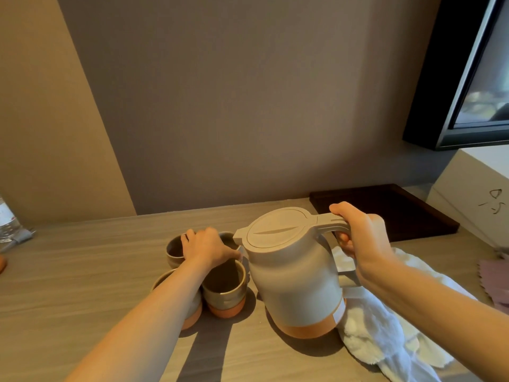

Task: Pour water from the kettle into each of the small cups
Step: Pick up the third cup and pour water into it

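A beige kettle (pixel 294 274) with an orange base and closed lid stands on the wooden table (pixel 82 271). My right hand (pixel 363 241) is wrapped around its handle, thumb on top. Left of the kettle, several small grey cups with orange bases stand close together: a far left cup (pixel 174 250), a far right cup (pixel 230 239) under the spout, a near right cup (pixel 225 288), and a near left cup (pixel 190 312) mostly hidden by my forearm. My left hand (pixel 209 246) lies palm-down across the two far cups, touching their rims.
A white fluffy towel (pixel 385 334) lies right of the kettle, partly under it. Behind it are a dark wooden tray (pixel 391 213), a white box (pixel 473 194) and a screen (pixel 482 78). A plastic bottle (pixel 8 224) stands at far left, a purple cloth (pixel 495 279) at far right.
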A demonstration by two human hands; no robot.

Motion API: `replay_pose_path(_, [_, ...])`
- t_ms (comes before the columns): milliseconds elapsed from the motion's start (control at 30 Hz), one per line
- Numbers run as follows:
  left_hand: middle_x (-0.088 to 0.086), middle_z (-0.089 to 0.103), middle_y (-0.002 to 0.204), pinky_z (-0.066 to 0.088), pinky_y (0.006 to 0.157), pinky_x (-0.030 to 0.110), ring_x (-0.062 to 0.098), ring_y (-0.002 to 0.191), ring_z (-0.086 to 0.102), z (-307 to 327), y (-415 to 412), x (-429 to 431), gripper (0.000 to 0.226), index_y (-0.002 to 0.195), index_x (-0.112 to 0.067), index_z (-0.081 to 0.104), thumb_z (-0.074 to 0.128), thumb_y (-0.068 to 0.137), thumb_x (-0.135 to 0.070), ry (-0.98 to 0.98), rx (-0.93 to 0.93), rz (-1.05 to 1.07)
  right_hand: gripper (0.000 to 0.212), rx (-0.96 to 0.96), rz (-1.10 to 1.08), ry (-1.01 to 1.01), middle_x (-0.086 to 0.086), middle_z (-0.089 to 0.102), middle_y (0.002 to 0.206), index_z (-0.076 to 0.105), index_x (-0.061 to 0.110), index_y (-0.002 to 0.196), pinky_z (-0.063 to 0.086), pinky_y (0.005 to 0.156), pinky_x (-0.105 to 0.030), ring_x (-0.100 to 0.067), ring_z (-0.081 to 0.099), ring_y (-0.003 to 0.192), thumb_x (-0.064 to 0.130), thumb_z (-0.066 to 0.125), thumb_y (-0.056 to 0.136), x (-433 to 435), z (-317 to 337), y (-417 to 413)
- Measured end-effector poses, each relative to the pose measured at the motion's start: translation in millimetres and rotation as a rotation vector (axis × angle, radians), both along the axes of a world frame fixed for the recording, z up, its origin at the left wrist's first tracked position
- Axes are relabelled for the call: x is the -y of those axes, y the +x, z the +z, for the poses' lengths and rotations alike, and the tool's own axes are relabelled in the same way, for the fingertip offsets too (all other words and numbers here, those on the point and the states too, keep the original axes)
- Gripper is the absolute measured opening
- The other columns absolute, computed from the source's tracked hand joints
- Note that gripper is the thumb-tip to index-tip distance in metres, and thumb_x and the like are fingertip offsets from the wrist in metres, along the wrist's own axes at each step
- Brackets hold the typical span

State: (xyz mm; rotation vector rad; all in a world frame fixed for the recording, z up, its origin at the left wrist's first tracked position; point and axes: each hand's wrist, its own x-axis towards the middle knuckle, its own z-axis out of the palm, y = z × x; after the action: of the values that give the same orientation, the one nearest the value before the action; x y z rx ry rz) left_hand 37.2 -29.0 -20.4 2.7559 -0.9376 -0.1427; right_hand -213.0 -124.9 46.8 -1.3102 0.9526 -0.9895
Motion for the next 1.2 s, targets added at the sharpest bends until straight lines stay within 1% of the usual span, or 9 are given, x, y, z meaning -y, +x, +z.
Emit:
replay_pose_path(67, [0.007, 0.065, 0.111, 0.036, 0.103, 0.044, 0.03, 0.117, 0.046, -3.1, 1.4, -0.7, 0.056, 0.084, -0.019, 0.057, 0.071, 0.066, -0.07, -0.033, 0.011, -0.005, 0.036, -0.008, -0.001, -0.002, -0.011, 0.048, 0.061, 0.064, -0.005, 0.079, 0.04, 0.06, -0.029, -0.018, 0.043, 0.059, 0.031, 0.063, 0.084, -0.1, -1.3, -0.4])
replay_pose_path(233, [0.004, 0.066, 0.103, 0.039, 0.1, 0.045, 0.028, 0.108, 0.053, -9.5, 6.3, -2.4, 0.061, 0.092, -0.018, 0.066, 0.068, 0.062, -0.072, -0.155, 0.044, 0.016, 0.033, 0.008, 0.001, -0.001, -0.01, 0.049, 0.06, 0.064, 0.001, 0.072, 0.042, 0.066, -0.033, -0.02, 0.045, 0.063, 0.031, 0.063, 0.083, -1.1, 0.2, -2.6])
replay_pose_path(367, [0.001, 0.065, 0.09, 0.044, 0.09, 0.042, 0.023, 0.095, 0.056, -1.2, 11.0, -4.8, 0.054, 0.092, -0.022, 0.066, 0.071, 0.059, -0.064, -0.379, -0.051, 0.001, 0.032, 0.017, 0.001, -0.017, -0.01, 0.05, 0.062, 0.063, 0.002, 0.072, 0.043, 0.066, -0.034, -0.02, 0.046, 0.063, 0.032, 0.064, 0.083, -1.6, 2.1, -2.7])
replay_pose_path(467, [0.001, 0.061, 0.106, 0.052, 0.085, 0.038, 0.017, 0.098, 0.056, 9.0, 9.0, -9.6, 0.069, 0.11, -0.023, 0.064, 0.078, 0.054, -0.061, -0.629, -0.177, 0.007, 0.031, 0.022, -0.001, -0.017, -0.01, 0.051, 0.064, 0.064, 0.002, 0.074, 0.042, 0.064, -0.031, -0.018, 0.046, 0.062, 0.032, 0.064, 0.083, -2.4, 3.3, -2.8])
replay_pose_path(567, [0.002, 0.046, 0.127, 0.046, 0.088, 0.032, 0.014, 0.106, 0.047, 20.9, 6.5, -16.2, 0.082, 0.135, -0.019, 0.048, 0.087, 0.066, -0.038, -0.784, -0.25, 0.007, 0.033, 0.038, -0.01, -0.006, -0.01, 0.051, 0.064, 0.064, -0.001, 0.078, 0.041, 0.062, -0.03, -0.018, 0.045, 0.062, 0.031, 0.064, 0.083, -4.1, 5.6, -3.3])
replay_pose_path(700, [0.0, 0.04, 0.142, 0.043, 0.093, 0.033, 0.017, 0.12, 0.044, 36.3, 2.1, -31.0, 0.09, 0.144, -0.031, 0.035, 0.086, 0.07, -0.033, -0.956, -0.302, -0.002, 0.031, 0.049, -0.014, -0.008, -0.009, 0.052, 0.067, 0.064, 0.001, 0.081, 0.04, 0.06, -0.029, -0.017, 0.045, 0.063, 0.032, 0.063, 0.083, -9.9, 11.2, -3.4])
replay_pose_path(900, [-0.001, 0.041, 0.145, 0.042, 0.098, 0.04, 0.018, 0.123, 0.043, 43.7, -8.7, -64.8, 0.1, 0.147, -0.043, 0.025, 0.087, 0.068, -0.038, -1.051, -0.387, -0.019, 0.029, 0.094, 0.014, -0.024, -0.006, 0.052, 0.06, 0.065, 0.005, 0.074, 0.039, 0.058, -0.026, -0.012, 0.044, 0.057, 0.032, 0.063, 0.084, -28.5, 22.9, -4.3])
replay_pose_path(1033, [0.0, 0.043, 0.142, 0.045, 0.098, 0.041, 0.016, 0.119, 0.044, 42.5, -20.5, -90.2, 0.098, 0.148, -0.04, 0.026, 0.085, 0.07, -0.033, -1.079, -0.41, -0.022, 0.03, 0.129, 0.051, -0.024, 0.0, 0.045, 0.047, 0.062, 0.008, 0.063, 0.034, 0.052, -0.025, -0.008, 0.038, 0.045, 0.032, 0.063, 0.082, -42.9, 33.7, -5.5])
replay_pose_path(1200, [-0.002, 0.047, 0.133, 0.046, 0.096, 0.038, 0.02, 0.121, 0.047, 40.3, -34.8, -119.3, 0.095, 0.148, -0.034, 0.031, 0.086, 0.07, -0.03, -1.11, -0.403, -0.001, 0.03, 0.123, 0.067, -0.02, -0.001, 0.046, 0.05, 0.061, 0.009, 0.063, 0.033, 0.05, -0.024, -0.007, 0.037, 0.041, 0.033, 0.062, 0.081, -60.2, 43.1, -7.9])
